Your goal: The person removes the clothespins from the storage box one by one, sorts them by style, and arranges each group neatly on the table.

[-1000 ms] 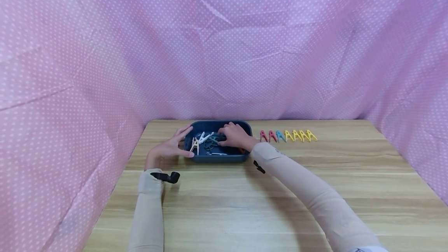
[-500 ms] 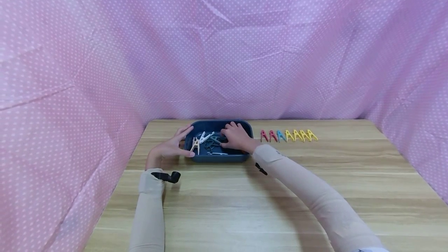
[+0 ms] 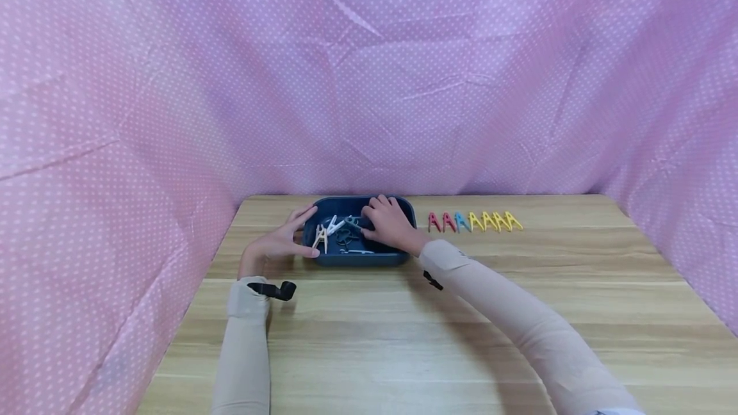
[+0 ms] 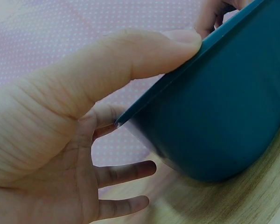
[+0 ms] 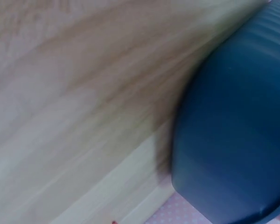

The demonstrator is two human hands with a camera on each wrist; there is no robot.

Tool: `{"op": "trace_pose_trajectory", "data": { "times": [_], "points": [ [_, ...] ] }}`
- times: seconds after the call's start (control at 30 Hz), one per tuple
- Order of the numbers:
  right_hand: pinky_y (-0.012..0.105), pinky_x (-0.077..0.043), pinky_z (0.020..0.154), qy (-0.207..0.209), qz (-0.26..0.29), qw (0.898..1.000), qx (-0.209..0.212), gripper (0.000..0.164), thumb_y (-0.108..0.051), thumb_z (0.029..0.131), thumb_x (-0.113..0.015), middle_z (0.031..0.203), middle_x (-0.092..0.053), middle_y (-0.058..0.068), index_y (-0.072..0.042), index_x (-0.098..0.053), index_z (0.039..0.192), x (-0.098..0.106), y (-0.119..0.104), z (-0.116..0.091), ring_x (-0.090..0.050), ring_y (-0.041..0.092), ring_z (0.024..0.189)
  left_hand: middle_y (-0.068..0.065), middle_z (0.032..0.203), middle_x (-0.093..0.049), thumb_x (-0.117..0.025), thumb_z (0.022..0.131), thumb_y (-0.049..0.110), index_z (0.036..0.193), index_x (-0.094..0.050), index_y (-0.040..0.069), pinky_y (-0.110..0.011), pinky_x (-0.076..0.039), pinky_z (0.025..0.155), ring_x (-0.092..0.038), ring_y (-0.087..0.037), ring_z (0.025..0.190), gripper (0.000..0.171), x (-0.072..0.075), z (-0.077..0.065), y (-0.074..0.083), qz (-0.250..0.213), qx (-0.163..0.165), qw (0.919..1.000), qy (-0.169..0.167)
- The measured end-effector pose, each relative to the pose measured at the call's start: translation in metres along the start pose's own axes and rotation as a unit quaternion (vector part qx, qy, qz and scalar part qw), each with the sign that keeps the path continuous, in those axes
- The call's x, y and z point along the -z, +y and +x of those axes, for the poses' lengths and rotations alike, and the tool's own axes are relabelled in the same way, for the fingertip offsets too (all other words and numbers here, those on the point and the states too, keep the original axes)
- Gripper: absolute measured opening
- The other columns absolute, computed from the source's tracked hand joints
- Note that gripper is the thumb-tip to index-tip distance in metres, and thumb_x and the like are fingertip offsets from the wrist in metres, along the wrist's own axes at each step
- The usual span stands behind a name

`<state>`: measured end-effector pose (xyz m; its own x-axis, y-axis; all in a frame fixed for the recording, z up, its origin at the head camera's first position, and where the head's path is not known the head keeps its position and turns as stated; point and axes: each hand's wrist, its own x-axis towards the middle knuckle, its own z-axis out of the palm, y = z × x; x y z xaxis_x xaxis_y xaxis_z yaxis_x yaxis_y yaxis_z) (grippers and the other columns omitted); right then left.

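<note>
A dark blue bin (image 3: pixel 357 260) stands at the back of the table. Along its left end lies my left hand (image 3: pixel 278 242), thumb resting on the near rim and forefinger touching the rim farther back; the other fingers stretch out straight. My right hand (image 3: pixel 389 223) reaches over the right side into the bin and pinches a dark green clothespin (image 3: pixel 352 222), partly hidden by the fingers. Left of it lie a white clothespin (image 3: pixel 334 226) and a cream clothespin (image 3: pixel 320 238). The right wrist view shows only the bin's outer wall (image 5: pixel 233 121) and the table.
Right of the bin, a row of clothespins stretches along the table: two red, a blue one (image 3: pixel 461 221) and several yellow ones (image 3: pixel 487 220). A thin white piece (image 3: pixel 356 252) lies on the bin's floor. Pink dotted cloth (image 3: pixel 369 114) hangs behind the wooden table (image 3: pixel 369 332).
My right hand has risen slightly within the bin, and the dark green clothespin has shifted a little toward the back. The left hand and the bin have stayed in place.
</note>
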<state>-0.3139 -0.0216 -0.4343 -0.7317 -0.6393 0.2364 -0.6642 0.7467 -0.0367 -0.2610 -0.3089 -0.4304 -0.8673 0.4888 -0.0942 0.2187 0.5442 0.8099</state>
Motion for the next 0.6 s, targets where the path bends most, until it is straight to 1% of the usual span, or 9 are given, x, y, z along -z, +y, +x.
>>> {"op": "trace_pose_trajectory", "data": {
  "times": [0.1, 0.2, 0.3, 0.43, 0.5, 0.6],
  "points": [
    [0.038, -0.04, 0.089, 0.02, 0.002, 1.0, 0.006, 0.035, -0.042, 0.085, -0.065, 0.103, -0.059, 0.002, -0.015, -0.065, 0.108, 0.002, 0.001, -0.002, -0.047, 0.02, 0.095, -0.005, 0.157, 0.008, -0.076, 0.079, 0.023, 0.152, -0.006, 0.021, -0.063, -0.021, 0.107, -0.008, -0.038, 0.142, 0.102, 0.0, 0.001, 0.0, -0.008, -0.007, 0.9999, -0.002],
    [0.04, -0.04, 0.092, 0.032, 0.011, 0.999, 0.009, 0.035, -0.04, 0.085, -0.066, 0.104, -0.059, 0.002, -0.015, -0.065, 0.109, 0.006, 0.003, -0.003, -0.048, 0.021, 0.098, -0.005, 0.157, 0.009, -0.077, 0.078, 0.02, 0.152, -0.006, 0.02, -0.062, -0.024, 0.107, -0.013, -0.041, 0.14, 0.103, 0.0, 0.001, 0.001, -0.021, -0.009, 0.9997, -0.001],
    [0.042, -0.039, 0.096, 0.042, 0.019, 0.999, 0.009, 0.034, -0.039, 0.085, -0.066, 0.104, -0.059, 0.002, -0.015, -0.065, 0.109, 0.01, 0.004, -0.006, -0.048, 0.021, 0.1, -0.003, 0.157, 0.008, -0.077, 0.078, 0.023, 0.152, -0.006, 0.02, -0.063, -0.02, 0.108, -0.008, -0.038, 0.142, 0.103, 0.001, 0.0, 0.003, -0.01, -0.005, 0.9999, -0.001],
    [0.042, -0.04, 0.094, 0.055, 0.039, 0.998, 0.005, 0.034, -0.038, 0.086, -0.066, 0.104, -0.058, 0.003, -0.014, -0.065, 0.111, 0.016, 0.007, -0.012, -0.049, 0.021, 0.101, 0.0, 0.158, 0.007, -0.077, 0.078, 0.029, 0.152, -0.007, 0.022, -0.065, -0.015, 0.108, 0.001, -0.034, 0.144, 0.102, 0.002, 0.0, 0.002, 0.008, 0.003, 1.0, -0.001],
    [0.041, -0.04, 0.093, 0.06, 0.058, 0.997, 0.0, 0.034, -0.037, 0.086, -0.066, 0.104, -0.058, 0.004, -0.013, -0.065, 0.111, 0.019, 0.008, -0.017, -0.048, 0.022, 0.101, 0.0, 0.157, 0.007, -0.077, 0.078, 0.027, 0.152, -0.007, 0.022, -0.064, -0.017, 0.109, -0.004, -0.035, 0.143, 0.103, 0.001, 0.0, 0.002, 0.001, 0.003, 1.0, -0.002],
    [0.04, -0.04, 0.09, 0.074, 0.078, 0.994, -0.007, 0.034, -0.035, 0.086, -0.067, 0.103, -0.057, 0.004, -0.011, -0.065, 0.111, 0.026, 0.011, -0.025, -0.048, 0.022, 0.101, -0.004, 0.157, 0.007, -0.077, 0.078, 0.023, 0.152, -0.007, 0.021, -0.062, -0.021, 0.108, -0.012, -0.04, 0.14, 0.103, 0.0, 0.002, 0.002, -0.01, 0.0, 0.9999, -0.002]
  ]
}}
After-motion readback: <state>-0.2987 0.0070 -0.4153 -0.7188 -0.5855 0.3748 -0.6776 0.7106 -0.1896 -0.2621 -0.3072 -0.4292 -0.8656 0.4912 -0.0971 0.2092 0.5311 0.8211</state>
